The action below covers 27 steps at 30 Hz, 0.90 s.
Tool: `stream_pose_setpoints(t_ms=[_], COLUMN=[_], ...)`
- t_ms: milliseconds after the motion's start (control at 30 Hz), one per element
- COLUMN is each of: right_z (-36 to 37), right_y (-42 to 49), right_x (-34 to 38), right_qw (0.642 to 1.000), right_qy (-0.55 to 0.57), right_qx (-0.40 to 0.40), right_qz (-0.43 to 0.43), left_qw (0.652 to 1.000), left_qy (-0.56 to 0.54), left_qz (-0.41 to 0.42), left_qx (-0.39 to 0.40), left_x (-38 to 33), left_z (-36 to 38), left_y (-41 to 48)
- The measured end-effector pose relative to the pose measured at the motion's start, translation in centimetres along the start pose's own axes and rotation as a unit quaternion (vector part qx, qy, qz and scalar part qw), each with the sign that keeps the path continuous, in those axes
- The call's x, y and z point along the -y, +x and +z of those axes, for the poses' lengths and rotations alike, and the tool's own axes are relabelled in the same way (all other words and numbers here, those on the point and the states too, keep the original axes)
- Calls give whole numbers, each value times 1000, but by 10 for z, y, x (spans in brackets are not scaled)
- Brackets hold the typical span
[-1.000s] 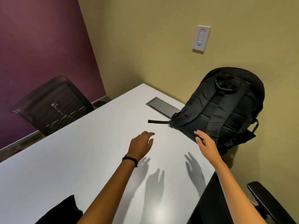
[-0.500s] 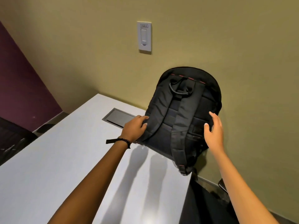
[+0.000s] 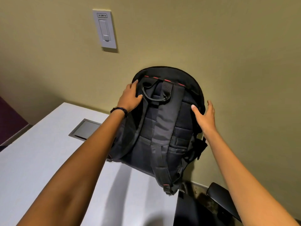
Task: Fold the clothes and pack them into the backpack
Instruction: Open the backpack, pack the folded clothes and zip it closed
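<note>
A black backpack [image 3: 164, 128] with red stitching near its top stands upright at the table's far right corner, leaning on the wall, its shoulder straps facing me. My left hand [image 3: 130, 97] grips its upper left side beside the carry handle, thumb on the strap side and fingers around the edge. My right hand [image 3: 204, 117] holds its right side, thumb on the padded back and fingers around the edge. No clothes are in view.
The white table [image 3: 40, 160] has a grey cable hatch [image 3: 85, 130] set in it left of the backpack. A light switch [image 3: 105, 28] is on the wall above. A black chair armrest [image 3: 223, 199] sits at the lower right, off the table's edge.
Both hands reached forward from above the table to the backpack, then slid up its sides to near the top. My view turned right and closer to the backpack.
</note>
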State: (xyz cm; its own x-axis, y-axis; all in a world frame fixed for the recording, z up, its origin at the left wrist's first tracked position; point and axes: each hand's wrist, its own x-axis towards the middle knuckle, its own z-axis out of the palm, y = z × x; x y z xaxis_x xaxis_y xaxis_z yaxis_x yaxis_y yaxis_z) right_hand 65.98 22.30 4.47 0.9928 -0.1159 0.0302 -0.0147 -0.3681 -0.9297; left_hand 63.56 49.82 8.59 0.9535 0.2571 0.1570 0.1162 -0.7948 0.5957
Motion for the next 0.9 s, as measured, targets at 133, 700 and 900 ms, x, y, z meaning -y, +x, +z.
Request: stream_pose_setpoints(t_ms=[133, 700, 900], right_z=[8, 16, 13], right_y=[19, 31, 12], right_x=[-11, -38, -50], right_qw=[998, 996, 989], right_qy=[50, 74, 132], right_qx=[9, 13, -3], right_qz=[34, 46, 63], left_qw=[997, 998, 999], left_qy=[-68, -60, 9], left_qz=[-35, -28, 34], left_qx=[11, 15, 1], left_x=[6, 0, 1], left_z=[14, 8, 11], left_y=[37, 88, 81])
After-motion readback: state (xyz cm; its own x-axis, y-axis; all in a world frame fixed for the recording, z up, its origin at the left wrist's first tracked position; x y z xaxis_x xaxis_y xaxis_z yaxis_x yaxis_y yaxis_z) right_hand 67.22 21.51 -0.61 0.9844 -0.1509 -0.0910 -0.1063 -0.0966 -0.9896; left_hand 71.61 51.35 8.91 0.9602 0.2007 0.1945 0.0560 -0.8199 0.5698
